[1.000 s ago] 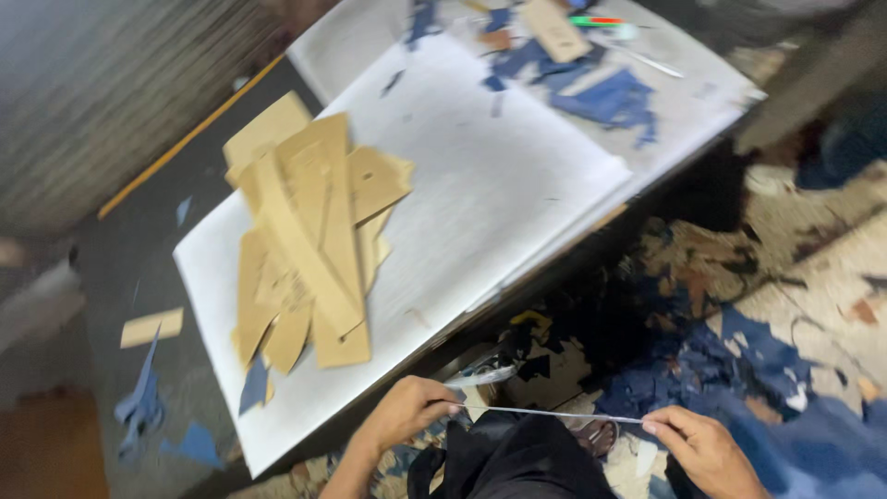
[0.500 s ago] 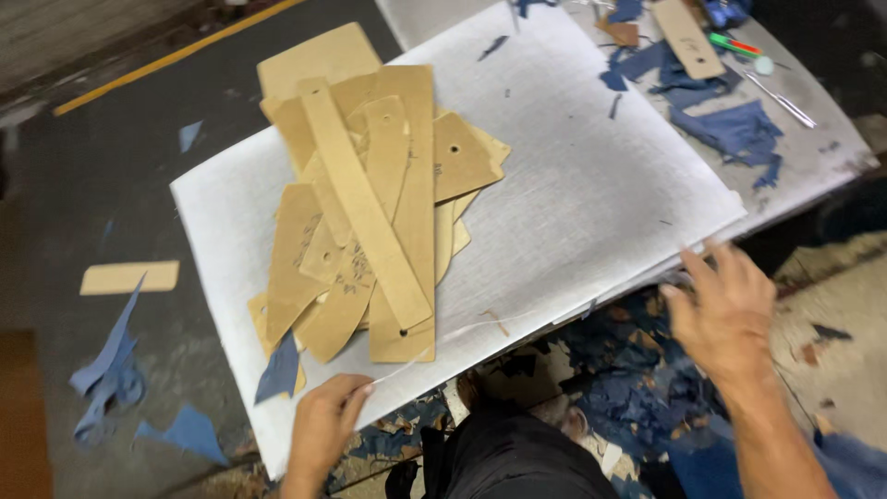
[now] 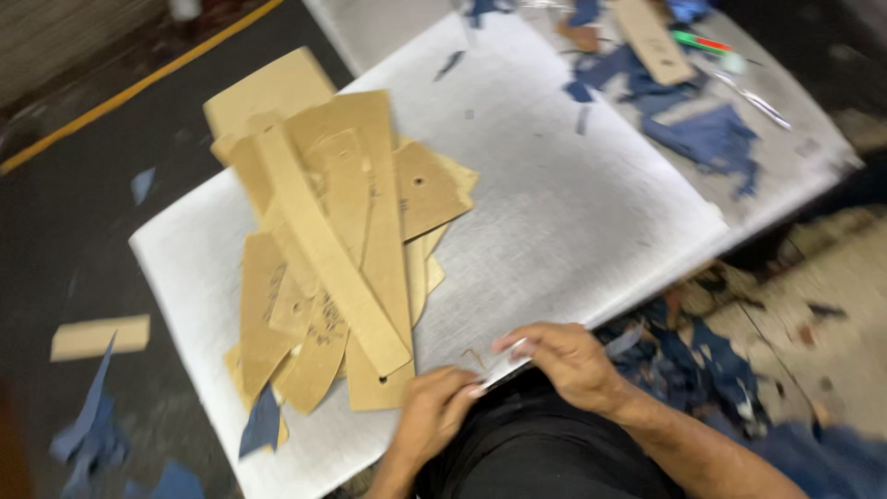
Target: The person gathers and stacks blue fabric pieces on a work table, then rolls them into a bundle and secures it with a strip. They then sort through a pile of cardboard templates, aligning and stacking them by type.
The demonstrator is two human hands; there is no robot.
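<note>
At the near table (image 3: 573,212) edge, left hand (image 3: 434,411) & right hand (image 3: 568,360) both pinch a small white strip (image 3: 504,370) between them, fingers closed on it. Cardboard templates (image 3: 342,249) piled just left of hands; blue scraps (image 3: 702,139) at far right.

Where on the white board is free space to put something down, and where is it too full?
The board is bare in its middle, between the cardboard pile and the blue scraps at the far right end. A narrow bare strip also runs along its left edge. The pile crowds the left half; both hands, left and right, occupy the near edge.
</note>
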